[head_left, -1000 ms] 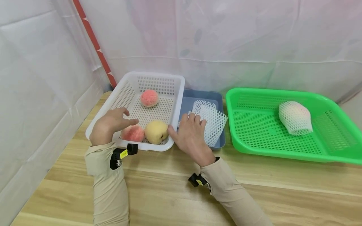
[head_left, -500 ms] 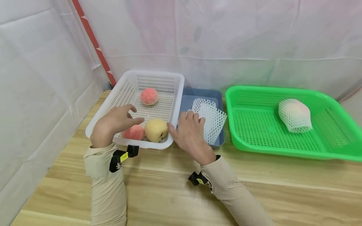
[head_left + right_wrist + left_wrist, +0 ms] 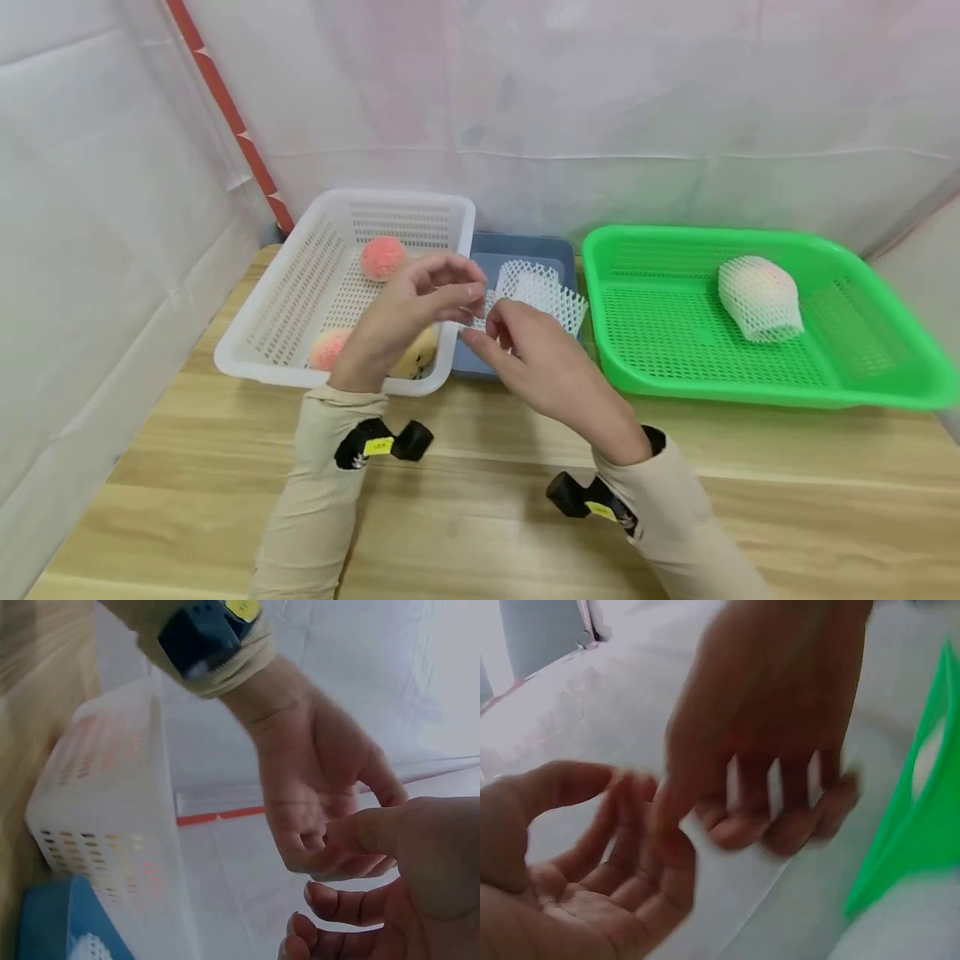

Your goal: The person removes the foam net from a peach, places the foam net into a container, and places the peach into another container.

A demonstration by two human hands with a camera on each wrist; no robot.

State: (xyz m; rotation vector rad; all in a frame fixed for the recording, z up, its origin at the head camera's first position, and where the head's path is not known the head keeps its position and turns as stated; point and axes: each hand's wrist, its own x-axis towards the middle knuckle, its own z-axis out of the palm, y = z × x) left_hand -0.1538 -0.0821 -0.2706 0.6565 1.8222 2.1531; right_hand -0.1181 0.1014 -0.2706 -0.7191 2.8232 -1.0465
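In the head view my left hand [image 3: 408,317] and right hand [image 3: 551,367] meet in the air at the right rim of the white basket [image 3: 465,229]. Their fingers are loosely bent and their tips come together; no object shows between them. In the left wrist view the left thumb and fingertips reach the right hand [image 3: 772,712]. Below lies a blue tray [image 3: 517,243] with white foam net sleeves [image 3: 536,287]. Inside the basket are a pink peach [image 3: 383,258], another peach [image 3: 327,350] and a yellow fruit [image 3: 420,350], the last two partly hidden by my left hand.
A green basket [image 3: 667,333] stands at the right, holding a pale fruit in a foam net sleeve [image 3: 761,296]. All containers sit on a wooden table [image 3: 465,517]. White sheeting [image 3: 585,75] hangs behind and at the left, with a red strip [image 3: 225,100].
My left hand has left the fruit and swung right. My right hand has turned and come off the basket's rim and net sleeves to meet it. The view has shifted slightly.
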